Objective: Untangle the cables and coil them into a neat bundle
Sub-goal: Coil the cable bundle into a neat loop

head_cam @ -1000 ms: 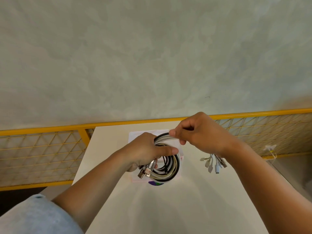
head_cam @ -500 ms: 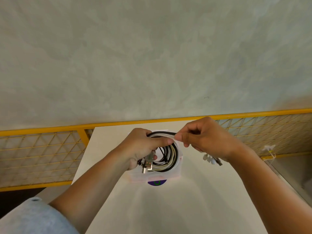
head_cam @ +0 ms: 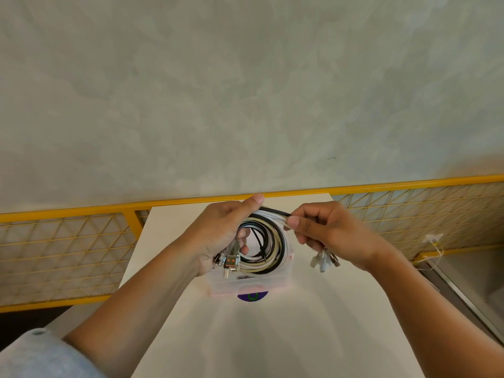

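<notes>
black, white, cream cables point(head_cam: 275, 241); yellow railing point(head_cam: 381, 186).

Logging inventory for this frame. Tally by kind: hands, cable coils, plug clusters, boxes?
hands: 2 (left hand, right hand)
cable coil: 1, strands overlap too much to count
plug clusters: 2 (left cluster, right cluster)
box: 1
Total: 6
</notes>
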Demonstrator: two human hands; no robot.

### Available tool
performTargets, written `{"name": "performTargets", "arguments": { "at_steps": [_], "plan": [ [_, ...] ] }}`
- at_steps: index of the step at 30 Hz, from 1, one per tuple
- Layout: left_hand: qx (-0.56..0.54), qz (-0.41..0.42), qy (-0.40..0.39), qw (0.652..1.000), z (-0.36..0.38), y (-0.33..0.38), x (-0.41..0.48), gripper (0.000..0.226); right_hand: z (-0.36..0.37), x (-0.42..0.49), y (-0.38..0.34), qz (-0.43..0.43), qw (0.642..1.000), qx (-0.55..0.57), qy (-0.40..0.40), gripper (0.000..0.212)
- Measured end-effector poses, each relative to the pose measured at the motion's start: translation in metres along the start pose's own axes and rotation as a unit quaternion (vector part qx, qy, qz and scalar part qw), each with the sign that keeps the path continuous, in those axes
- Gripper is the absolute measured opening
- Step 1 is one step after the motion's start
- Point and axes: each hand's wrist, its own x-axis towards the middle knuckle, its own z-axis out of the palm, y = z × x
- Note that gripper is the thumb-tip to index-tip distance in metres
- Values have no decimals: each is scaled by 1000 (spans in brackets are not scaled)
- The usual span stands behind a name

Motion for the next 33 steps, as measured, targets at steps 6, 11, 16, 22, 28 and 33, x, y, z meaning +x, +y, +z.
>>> {"name": "performTargets", "arguments": {
  "at_steps": [6,11,16,22,28,33],
  "plan": [
    [1,65,22,998,3,4,1,59,12,6,-7,13,999,7,-38,49],
    [-42,62,36,997,2,7,-2,53,25,6,-6,-62,995,-71,10,55],
    [-91,44,36,994,5,6,-3,36,31,4,-3,-94,995,-13,31,40],
    [-46,84,44,994,0,9,1,56,23,8,-11,-74,992,68,80,20],
    [1,115,22,993,2,6,0,57,14,18,-25,-44,993,99,34,11],
    [43,109,-1,993,4,1,-1,41,9,29,-35,-38,995,70,62,22]
  ]
}}
